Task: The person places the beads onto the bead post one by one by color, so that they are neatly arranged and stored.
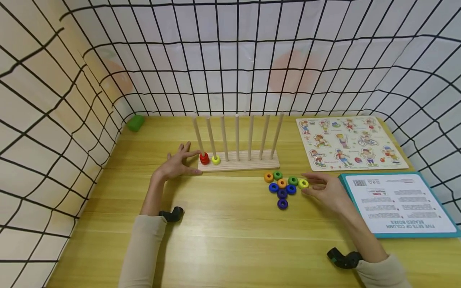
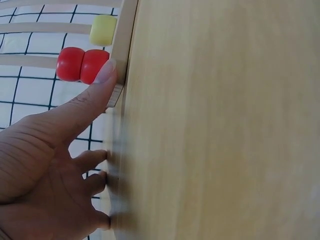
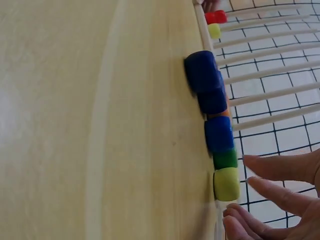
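Note:
A wooden peg stand [image 1: 241,165] with several upright rods stands on the table. Red beads [image 1: 204,159] sit on its leftmost rod and a yellow bead [image 1: 215,160] on the rod beside it. My left hand [image 1: 177,163] holds the stand's left end, thumb at the front corner and index finger towards the back; the other fingers are spread on the table. My right hand [image 1: 329,191] is beside a loose yellow bead [image 1: 303,184], fingers apart around its right side. Left of that bead lie green [image 1: 293,181], orange [image 1: 282,183], blue [image 1: 273,187] and purple beads [image 1: 282,204].
A picture puzzle board [image 1: 313,140] lies at the back right, with a teal-edged box [image 1: 399,204] in front of it. At the back left is a green block [image 1: 135,123]. Black netting [image 1: 237,56] borders the table at the back and sides.

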`<state>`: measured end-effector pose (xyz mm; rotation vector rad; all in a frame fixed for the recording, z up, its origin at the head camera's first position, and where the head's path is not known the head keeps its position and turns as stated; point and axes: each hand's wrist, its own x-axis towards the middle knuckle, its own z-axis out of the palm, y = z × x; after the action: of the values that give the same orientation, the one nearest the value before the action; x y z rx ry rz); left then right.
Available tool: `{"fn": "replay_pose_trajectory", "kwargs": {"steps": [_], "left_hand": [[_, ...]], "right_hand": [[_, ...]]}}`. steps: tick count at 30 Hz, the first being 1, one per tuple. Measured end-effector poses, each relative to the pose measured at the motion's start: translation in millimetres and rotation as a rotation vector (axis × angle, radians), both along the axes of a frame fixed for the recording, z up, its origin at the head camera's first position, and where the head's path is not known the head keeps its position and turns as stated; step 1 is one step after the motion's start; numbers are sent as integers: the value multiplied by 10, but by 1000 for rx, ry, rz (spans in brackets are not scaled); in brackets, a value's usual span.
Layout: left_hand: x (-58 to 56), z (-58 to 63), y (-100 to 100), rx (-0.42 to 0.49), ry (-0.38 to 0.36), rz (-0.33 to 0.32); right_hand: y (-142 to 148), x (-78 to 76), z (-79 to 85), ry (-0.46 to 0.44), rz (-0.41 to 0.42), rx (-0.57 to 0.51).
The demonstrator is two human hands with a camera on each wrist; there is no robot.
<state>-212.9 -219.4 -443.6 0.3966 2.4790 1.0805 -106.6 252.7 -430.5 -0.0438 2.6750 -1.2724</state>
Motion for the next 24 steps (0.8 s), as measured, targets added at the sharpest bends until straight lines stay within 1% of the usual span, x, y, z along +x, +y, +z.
{"fn": "replay_pose_trajectory", "kwargs": {"steps": [5,10,24], "left_hand": [[-2,2,7,0,-2,1],[1,4,6,-3,0,1],[-5,2,-6,-11,6,-5]], "right_hand": [[-12,1,-27,-15,-12,46],[27,-43,-56,-26,-31,30],[96,-178,-127,-51,-27,9]]}}
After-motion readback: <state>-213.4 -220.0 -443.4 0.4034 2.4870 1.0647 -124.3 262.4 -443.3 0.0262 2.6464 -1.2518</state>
